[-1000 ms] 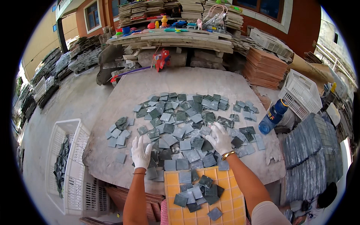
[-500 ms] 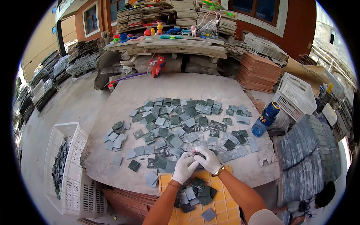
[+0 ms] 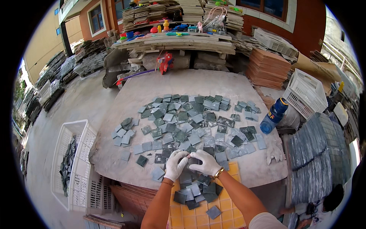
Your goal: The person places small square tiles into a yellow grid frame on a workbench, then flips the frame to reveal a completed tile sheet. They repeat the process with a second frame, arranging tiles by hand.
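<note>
Head view:
- Left hand [image 3: 176, 165]: white glove, fingers curled inward, pinching the left edge of a small dark tile [image 3: 192, 162] held just above the near edge of the slab.
- Right hand [image 3: 206, 162]: white glove, gold band at the wrist, fingers closed on the right edge of the same tile; the two hands meet over it, fingertips nearly touching.
- Small dark tile: grey-green square, mostly hidden between the gloves; whether it is one piece or a thin stack cannot be told.
- Stone slab [image 3: 213, 82]: pale, rough worktop, carrying a wide scatter of loose tiles [image 3: 190, 122] in grey, green and black, many overlapping.
- Yellow grid tray [image 3: 198, 219]: below the hands, between the forearms, holding a small heap of dark tiles.
- White crate [image 3: 82, 171]: on the ground to the left, some dark pieces inside.
- Blue bottle [image 3: 275, 114]: leaning at the slab's right edge.
- Spare glove [image 3: 274, 152]: lying flat on the slab, right of the hands.
- Risk, as a judgement: the two-handed edge grip looks slight; a slip would likely drop the tile onto the heap below and chip it. The forearms pass close over the tray, so a careless sweep could knock pieces off its heap.
</note>
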Available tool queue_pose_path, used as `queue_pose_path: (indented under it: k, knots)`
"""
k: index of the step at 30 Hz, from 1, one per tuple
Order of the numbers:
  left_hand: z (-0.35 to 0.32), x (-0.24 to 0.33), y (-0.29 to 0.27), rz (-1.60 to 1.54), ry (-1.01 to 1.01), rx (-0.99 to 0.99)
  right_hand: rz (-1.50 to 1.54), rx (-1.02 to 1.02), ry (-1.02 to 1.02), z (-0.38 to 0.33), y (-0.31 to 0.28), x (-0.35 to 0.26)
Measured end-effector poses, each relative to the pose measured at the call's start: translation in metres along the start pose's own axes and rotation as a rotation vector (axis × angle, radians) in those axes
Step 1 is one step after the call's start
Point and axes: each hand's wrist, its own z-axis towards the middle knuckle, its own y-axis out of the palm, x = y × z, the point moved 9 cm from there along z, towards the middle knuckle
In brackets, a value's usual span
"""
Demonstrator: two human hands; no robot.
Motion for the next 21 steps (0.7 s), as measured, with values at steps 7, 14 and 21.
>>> queue_pose_path:
  k: [7,14,21]
  knots:
    - [-0.059,0.051,0.000,-0.220,0.085,-0.169,0.137,0.070,-0.233,-0.083,-0.010,-0.062]
    - [-0.088,0.060,-0.018,0.238,0.138,-0.040,-0.306,0.332,-0.001,-0.101,-0.033,-0.041]
    - [-0.142,0.068,0.015,0.481,0.150,-0.268,-0.435,-0.018,-0.231,-0.144,0.021,-0.070]
